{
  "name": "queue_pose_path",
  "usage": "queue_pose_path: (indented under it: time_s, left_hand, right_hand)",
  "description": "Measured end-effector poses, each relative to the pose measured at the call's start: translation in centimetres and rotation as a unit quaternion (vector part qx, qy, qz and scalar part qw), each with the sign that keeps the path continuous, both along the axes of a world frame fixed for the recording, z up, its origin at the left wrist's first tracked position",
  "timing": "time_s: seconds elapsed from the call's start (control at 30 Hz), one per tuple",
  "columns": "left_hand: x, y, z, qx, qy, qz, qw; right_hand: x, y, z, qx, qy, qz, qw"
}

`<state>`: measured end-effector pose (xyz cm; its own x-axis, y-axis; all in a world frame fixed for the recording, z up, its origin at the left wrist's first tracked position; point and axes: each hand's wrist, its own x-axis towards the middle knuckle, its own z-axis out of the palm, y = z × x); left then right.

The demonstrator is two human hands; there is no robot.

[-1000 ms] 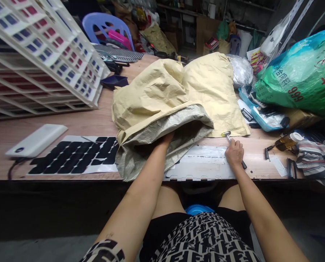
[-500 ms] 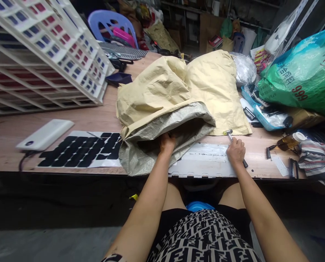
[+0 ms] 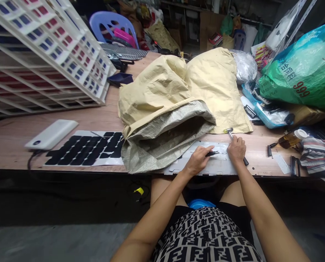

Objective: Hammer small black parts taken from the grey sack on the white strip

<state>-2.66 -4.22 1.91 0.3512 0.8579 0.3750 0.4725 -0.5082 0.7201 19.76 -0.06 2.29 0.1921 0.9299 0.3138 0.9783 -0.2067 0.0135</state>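
Observation:
My left hand (image 3: pixel 198 160) is closed on a small black part (image 3: pixel 211 153), dark and slender, whose exact kind I cannot make out. It is over a pale, flat plate (image 3: pixel 191 167) at the table's front edge. Around the handle of a hammer (image 3: pixel 229 131) with a yellowish head, my right hand (image 3: pixel 236 148) is wrapped, resting at the plate's right end. Left of my hands lies a large yellow sack (image 3: pixel 154 92), its grey-lined mouth open toward me and its inside dark.
A white slatted crate (image 3: pixel 77 69) stands at the left. Near it are a white box with a cable (image 3: pixel 51 134) and a sheet of black pieces (image 3: pixel 80 149). To the right lie a blue tray (image 3: pixel 268 118), a brown bottle (image 3: pixel 289 140) and a green bag (image 3: pixel 301 72).
My left hand has come out of the sack's mouth and moved right, over the plate, with the small black part in its fingers. My right hand stays on the hammer.

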Motion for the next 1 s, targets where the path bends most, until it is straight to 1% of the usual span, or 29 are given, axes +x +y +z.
queue_pose_path:
  time_s: [0.07, 0.13, 0.23, 0.33, 0.4, 0.47, 0.53, 0.6, 0.67, 0.7, 0.77, 0.83, 0.9, 1.0]
  left_hand:
    - [0.9, 0.5, -0.7, -0.054, -0.003, -0.028, 0.998]
    - [0.9, 1.2, -1.4, -0.089, -0.010, -0.033, 0.995]
    - [0.3, 1.8, -1.9, -0.085, -0.026, -0.038, 0.995]
    - [0.1, 1.9, -2.0, -0.077, -0.045, -0.032, 0.996]
    - [0.2, 1.9, -2.1, -0.078, -0.054, -0.029, 0.995]
    - [0.4, 1.9, -2.1, -0.082, -0.060, -0.028, 0.994]
    - [0.5, 2.0, -2.1, -0.096, -0.071, -0.023, 0.993]
    - [0.5, 2.1, -2.2, -0.119, -0.088, -0.017, 0.989]
    - [0.6, 2.2, -2.2, -0.144, -0.105, -0.011, 0.984]
    - [0.6, 2.2, -2.2, -0.155, -0.113, -0.008, 0.981]
    - [0.8, 2.2, -2.1, -0.169, -0.126, -0.001, 0.978]
    - [0.9, 2.2, -2.0, -0.172, -0.134, 0.004, 0.976]
    - [1.0, 2.2, -1.9, -0.170, -0.134, 0.004, 0.976]
    - [1.1, 2.2, -1.8, -0.167, -0.133, 0.007, 0.977]
  right_hand:
    - [0.0, 0.0, 0.0, -0.001, 0.000, 0.000, 1.000]
    - [0.0, -0.1, 0.0, -0.003, 0.000, 0.000, 1.000]
    - [0.0, -0.1, 0.0, -0.005, 0.005, -0.003, 1.000]
    - [0.1, 0.0, 0.2, -0.006, 0.022, -0.007, 1.000]
    - [0.3, 0.0, 0.5, -0.008, 0.054, -0.006, 0.998]
    - [0.5, -0.4, 1.0, -0.001, 0.108, 0.000, 0.994]
    - [0.6, -1.7, 1.5, 0.020, 0.181, 0.024, 0.983]
    - [0.4, -3.9, 2.1, 0.036, 0.265, 0.065, 0.961]
    - [0.0, -6.5, 2.6, 0.023, 0.345, 0.107, 0.932]
    - [-0.4, -7.9, 2.8, 0.011, 0.369, 0.126, 0.921]
    - [-1.2, -10.3, 3.3, 0.001, 0.391, 0.157, 0.907]
    - [-2.0, -11.9, 3.5, -0.001, 0.394, 0.178, 0.902]
    - [-2.7, -12.8, 3.5, 0.005, 0.389, 0.192, 0.901]
    - [-3.0, -12.9, 3.0, 0.008, 0.374, 0.203, 0.905]
